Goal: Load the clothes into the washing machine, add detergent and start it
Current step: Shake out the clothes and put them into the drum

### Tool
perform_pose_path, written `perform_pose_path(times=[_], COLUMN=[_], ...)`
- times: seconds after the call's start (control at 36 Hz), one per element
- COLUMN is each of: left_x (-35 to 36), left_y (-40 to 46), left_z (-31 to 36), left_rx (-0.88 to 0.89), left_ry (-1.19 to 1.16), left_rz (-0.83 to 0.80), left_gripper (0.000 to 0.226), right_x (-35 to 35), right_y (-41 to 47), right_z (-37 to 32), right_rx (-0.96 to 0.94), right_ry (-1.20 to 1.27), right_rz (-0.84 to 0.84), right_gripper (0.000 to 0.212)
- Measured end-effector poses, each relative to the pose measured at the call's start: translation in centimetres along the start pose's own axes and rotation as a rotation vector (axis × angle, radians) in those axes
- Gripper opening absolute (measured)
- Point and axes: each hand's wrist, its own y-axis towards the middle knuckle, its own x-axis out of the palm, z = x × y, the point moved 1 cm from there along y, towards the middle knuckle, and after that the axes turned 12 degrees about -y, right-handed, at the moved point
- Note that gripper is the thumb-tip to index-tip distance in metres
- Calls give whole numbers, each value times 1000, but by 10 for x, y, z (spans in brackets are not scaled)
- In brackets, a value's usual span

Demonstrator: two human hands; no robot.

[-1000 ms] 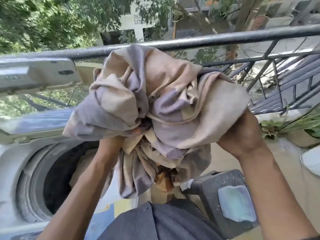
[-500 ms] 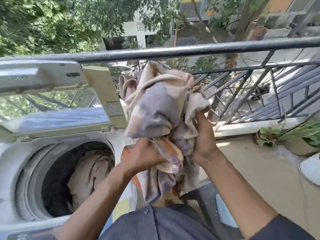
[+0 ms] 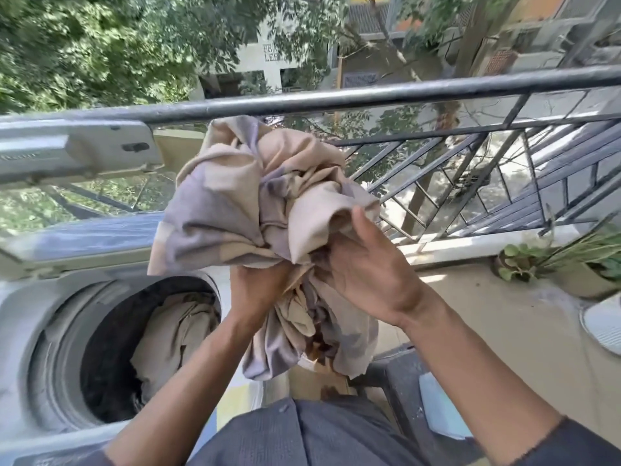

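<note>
Balcony: dark metal railing [image 3: 369, 95] running across, trees and buildings beyond, potted plants [image 3: 551, 264] sitting on the floor at right | washing machine [image 3: 30, 331] standing at left, lid [image 3: 77, 153] raised, cloth lying in drum [image 3: 111, 348] | left hand [image 3: 258, 290] and right hand [image 3: 366, 267] both gripping bundled beige-lilac cloth [image 3: 242, 203], holding it up beside the drum opening.

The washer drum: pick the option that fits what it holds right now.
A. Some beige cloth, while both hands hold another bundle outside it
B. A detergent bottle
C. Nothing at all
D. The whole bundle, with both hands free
A: beige cloth already lies inside the washer drum, while the left hand and right hand grip the beige-and-lilac bundle up in front of the railing.
</note>
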Motion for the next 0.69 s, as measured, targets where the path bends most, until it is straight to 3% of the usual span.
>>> perform_pose_path(times=[0.14, 0.28, 0.33, 0.42, 0.5, 0.56, 0.61, 0.69], left_x=[-2, -1, -1, -3, -7, -10, -12, -13], left_y=[3, 5, 7, 12, 18, 25, 27, 28], left_z=[-4, 4, 4, 4, 3, 2, 5, 13], left_rx=[10, 50, 50, 69, 24, 56, 104, 111], left_ry=[-13, -107, -175, -197, -253, -276, -309, -355], left_rz=[57, 74, 67, 64, 54, 54, 33, 18], left_gripper=[9, 22, 13, 16, 14, 23, 20, 26], right_x=[-4, -22, -31, -50, -78, -104, -131, -167], right_y=[1, -3, -5, -13, -19, -25, -29, -31], right_z=[-5, -5, -4, 4, 27, 56, 96, 174], right_rx=[21, 29, 26, 32, 27, 125, 341, 711], right_ry=[-50, -46, -16, -103, -250, -352, -599, -918], right_rz=[3, 10, 65, 303, 609, 792, 807, 558], right_gripper=[77, 79, 79, 67, 40, 19, 51, 93])
